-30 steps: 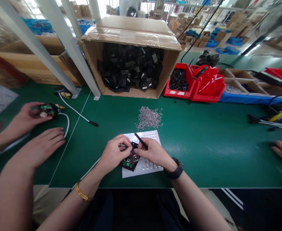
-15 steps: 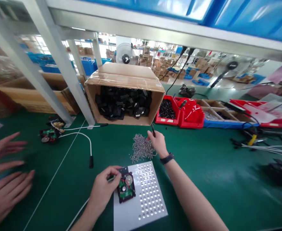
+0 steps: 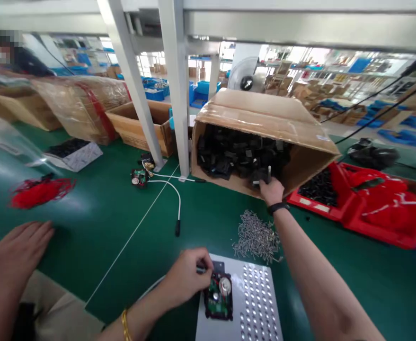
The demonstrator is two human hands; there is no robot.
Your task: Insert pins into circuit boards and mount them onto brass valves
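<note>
My left hand (image 3: 188,279) is closed, thumb and fingers pinching a white cable (image 3: 154,286) where it meets a black housing. The open housing holds a green circuit board (image 3: 215,296) with a round metal disc and red wires, and it lies on a white plate (image 3: 208,329) with rows of shiny round dots. At the lower front of a cardboard box, my right hand (image 3: 272,189) has a slim upright tool (image 3: 269,173) between its fingers. Its fingertips reach a black plastic part (image 3: 259,176) among many in the box; whether they grip it is unclear.
A pile of small screws (image 3: 255,237) lies before the cardboard box (image 3: 261,113). Red bins (image 3: 385,232) stand right of it. Another wired board (image 3: 138,177) sits near a metal post (image 3: 176,85). At left, another person's hand (image 3: 23,246) rests on the green table.
My right hand has moved from the screw pile to the cardboard box. My left hand stays at the housing. The view has turned left, and the other person's hands have shifted.
</note>
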